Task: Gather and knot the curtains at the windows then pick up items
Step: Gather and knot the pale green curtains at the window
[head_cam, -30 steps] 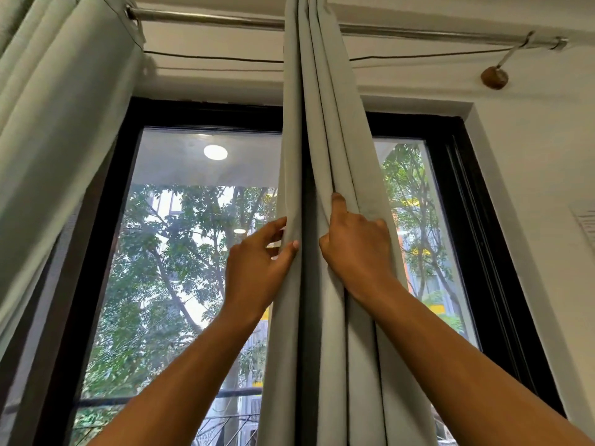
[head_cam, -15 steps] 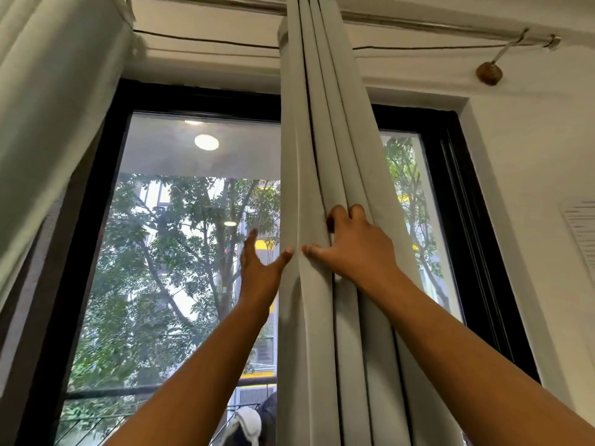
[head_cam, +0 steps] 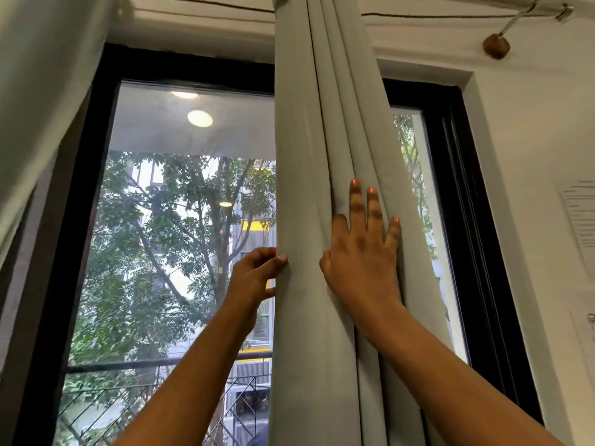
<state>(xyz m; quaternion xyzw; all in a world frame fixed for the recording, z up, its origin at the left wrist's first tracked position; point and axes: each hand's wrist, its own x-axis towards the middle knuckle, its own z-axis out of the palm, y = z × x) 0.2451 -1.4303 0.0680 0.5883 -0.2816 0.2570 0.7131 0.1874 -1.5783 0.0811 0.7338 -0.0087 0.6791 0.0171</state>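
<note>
Both forearms reach up from the bottom edge toward the pale grey curtain [head_cam: 309, 220], which hangs bunched in long vertical folds at the middle of the window. The left hand [head_cam: 254, 278] pinches the curtain's left edge, thumb on the front of the cloth and fingers curled behind it. The right hand [head_cam: 363, 252] lies flat and spread on the folds, fingers pointing up, gripping nothing. Behind the cloth stands the black window frame [head_cam: 463, 220]; trees show through the glass. A second curtain [head_cam: 42, 107] hangs at far left.
</note>
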